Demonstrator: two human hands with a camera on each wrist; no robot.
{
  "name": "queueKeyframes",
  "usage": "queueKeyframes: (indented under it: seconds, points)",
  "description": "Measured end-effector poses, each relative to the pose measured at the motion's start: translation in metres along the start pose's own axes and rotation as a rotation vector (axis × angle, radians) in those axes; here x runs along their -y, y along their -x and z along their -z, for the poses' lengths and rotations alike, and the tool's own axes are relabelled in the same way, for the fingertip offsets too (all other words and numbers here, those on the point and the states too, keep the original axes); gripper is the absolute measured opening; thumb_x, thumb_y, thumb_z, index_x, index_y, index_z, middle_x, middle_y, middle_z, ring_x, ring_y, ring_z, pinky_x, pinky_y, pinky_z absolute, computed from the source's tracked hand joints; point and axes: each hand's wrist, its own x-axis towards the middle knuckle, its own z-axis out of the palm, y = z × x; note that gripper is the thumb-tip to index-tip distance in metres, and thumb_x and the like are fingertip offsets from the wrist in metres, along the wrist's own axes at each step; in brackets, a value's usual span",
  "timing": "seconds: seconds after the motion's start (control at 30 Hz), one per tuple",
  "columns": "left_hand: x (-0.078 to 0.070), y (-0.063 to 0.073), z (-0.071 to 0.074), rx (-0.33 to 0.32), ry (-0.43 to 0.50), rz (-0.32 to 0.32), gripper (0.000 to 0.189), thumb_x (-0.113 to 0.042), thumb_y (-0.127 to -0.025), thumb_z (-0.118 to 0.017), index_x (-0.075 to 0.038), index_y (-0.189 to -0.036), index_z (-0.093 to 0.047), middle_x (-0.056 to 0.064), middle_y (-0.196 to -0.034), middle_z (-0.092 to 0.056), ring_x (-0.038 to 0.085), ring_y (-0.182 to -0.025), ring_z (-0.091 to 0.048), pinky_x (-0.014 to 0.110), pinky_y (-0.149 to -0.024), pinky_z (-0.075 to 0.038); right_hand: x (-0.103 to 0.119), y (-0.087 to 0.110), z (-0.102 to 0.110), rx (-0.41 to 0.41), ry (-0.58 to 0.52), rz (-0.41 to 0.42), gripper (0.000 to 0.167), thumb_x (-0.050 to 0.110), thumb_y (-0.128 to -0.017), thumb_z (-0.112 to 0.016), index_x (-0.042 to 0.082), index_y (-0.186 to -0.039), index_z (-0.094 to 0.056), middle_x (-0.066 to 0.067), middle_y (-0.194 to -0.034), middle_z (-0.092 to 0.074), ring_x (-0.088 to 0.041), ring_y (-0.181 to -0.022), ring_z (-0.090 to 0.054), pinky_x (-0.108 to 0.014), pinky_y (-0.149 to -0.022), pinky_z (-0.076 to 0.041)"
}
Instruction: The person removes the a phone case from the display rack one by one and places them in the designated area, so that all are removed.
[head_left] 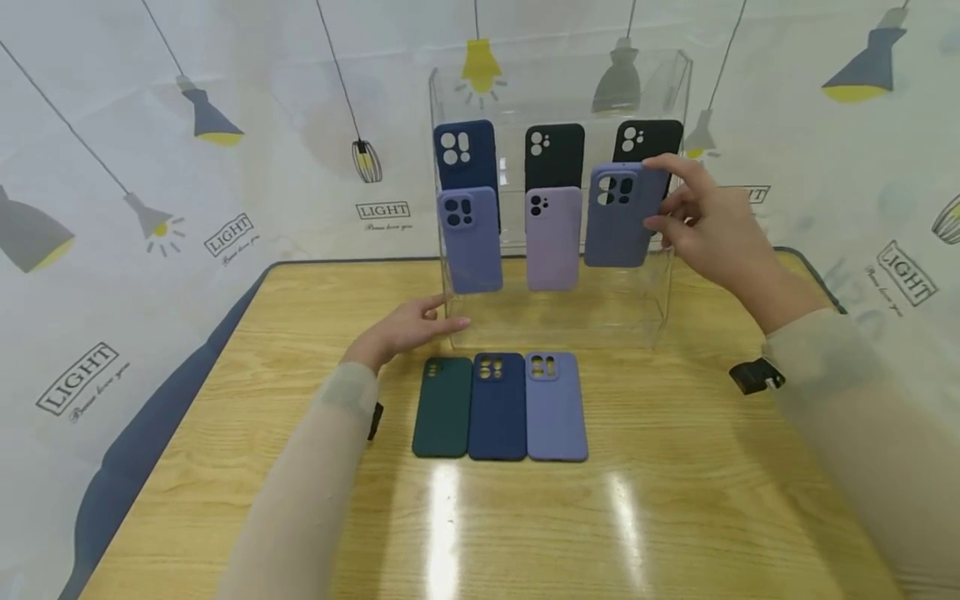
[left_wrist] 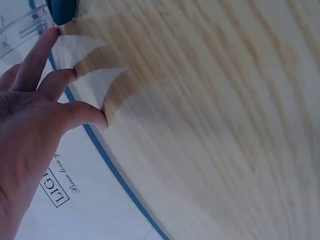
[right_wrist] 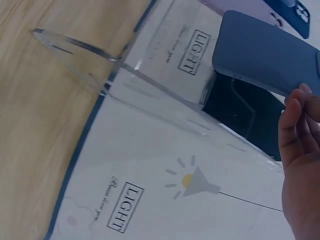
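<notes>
My right hand (head_left: 712, 221) pinches a grey-blue phone case (head_left: 618, 225) along its right edge, in front of the upper right of a clear acrylic display stand (head_left: 570, 321). The right wrist view shows the fingers (right_wrist: 292, 122) at the edge of that case. Behind it is a black phone case (head_left: 648, 137), partly hidden. My left hand (head_left: 405, 327) reaches to the lower left corner of the stand, fingers fairly straight and touching it. A periwinkle case (head_left: 472, 250) and a lilac case (head_left: 553, 246) stand on the lower tier, left of the held one.
On the upper tier lean a navy case (head_left: 467, 154) and another black case (head_left: 555, 154). A green case (head_left: 442, 408), a dark blue case (head_left: 497, 421) and a periwinkle case (head_left: 557, 417) lie side by side on the wooden table (head_left: 675, 500). Lamp-printed cloth (head_left: 285, 83) hangs behind.
</notes>
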Motion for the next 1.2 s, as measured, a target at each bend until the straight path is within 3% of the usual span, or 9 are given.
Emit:
queueKeyframes:
  seconds: [0.17,0.3,0.4,0.53,0.73,1.0,1.2]
  points:
    - [-0.005,0.0,0.001,0.0,-0.015,-0.021,0.109,-0.072,-0.093,-0.068,-0.027,-0.173,-0.011,0.016,-0.171,-0.04,0.04,-0.158,-0.04,0.06,-0.126,-0.039,0.016,0.008,0.007,-0.009,-0.026,0.031,0.068,-0.001,-0.096,-0.075,0.029,-0.153,-0.052,-0.019,-0.091,-0.079,0.007,-0.056,-0.06,-0.011,-0.054,-0.045]
    - [-0.01,-0.001,0.002,-0.033,-0.009,-0.06,0.115,-0.063,-0.093,-0.075,-0.027,-0.174,-0.002,0.018,-0.173,-0.034,0.038,-0.161,-0.035,0.059,-0.128,-0.035,0.027,0.026,0.005,0.045,-0.036,0.106,0.069,-0.004,-0.093,-0.079,0.022,-0.151,-0.054,-0.019,-0.088,-0.08,-0.001,-0.055,-0.062,-0.013,-0.051,-0.045]
    - [-0.014,-0.003,0.001,-0.063,0.015,-0.088,0.118,-0.055,-0.092,-0.079,-0.024,-0.174,0.0,0.018,-0.176,-0.027,0.038,-0.162,-0.032,0.059,-0.129,-0.035,0.031,0.039,0.002,0.092,-0.051,0.096,0.07,-0.005,-0.091,-0.08,0.021,-0.15,-0.055,-0.016,-0.086,-0.08,-0.005,-0.052,-0.061,-0.018,-0.048,-0.044]
    - [-0.017,-0.006,-0.002,-0.071,0.063,-0.107,0.118,-0.05,-0.093,-0.081,-0.023,-0.173,0.001,0.016,-0.179,-0.018,0.039,-0.163,-0.029,0.057,-0.129,-0.034,0.031,0.057,-0.003,0.166,-0.092,0.008,0.072,-0.003,-0.091,-0.081,0.025,-0.152,-0.053,-0.011,-0.085,-0.08,-0.006,-0.053,-0.061,-0.024,-0.048,-0.045]
    - [-0.013,-0.009,-0.007,-0.084,0.035,-0.101,0.119,-0.058,-0.093,-0.077,-0.022,-0.173,0.003,0.015,-0.179,-0.019,0.034,-0.165,-0.027,0.058,-0.131,-0.03,0.024,0.086,-0.012,0.321,-0.215,-0.094,0.073,-0.003,-0.092,-0.08,0.024,-0.153,-0.051,-0.009,-0.082,-0.076,-0.012,-0.055,-0.063,-0.029,-0.05,-0.051]
    - [-0.006,-0.01,-0.009,-0.055,0.074,-0.124,0.116,-0.062,-0.095,-0.072,-0.024,-0.173,0.004,0.015,-0.179,-0.018,0.038,-0.165,-0.024,0.059,-0.131,-0.03,0.005,0.117,-0.027,0.589,-0.493,-0.455,0.08,0.001,-0.093,-0.079,0.024,-0.159,-0.041,-0.017,-0.081,-0.073,-0.022,-0.058,-0.061,-0.038,-0.055,-0.056]
    - [-0.003,-0.013,-0.013,-0.041,0.087,-0.189,0.107,-0.057,-0.098,-0.071,-0.036,-0.172,0.003,0.005,-0.181,-0.011,0.04,-0.165,-0.022,0.06,-0.132,-0.026,-0.022,0.129,-0.041,0.697,-0.633,-0.621,0.085,0.002,-0.095,-0.076,0.016,-0.164,-0.03,-0.012,-0.072,-0.066,-0.02,-0.062,-0.058,-0.038,-0.06,-0.055]
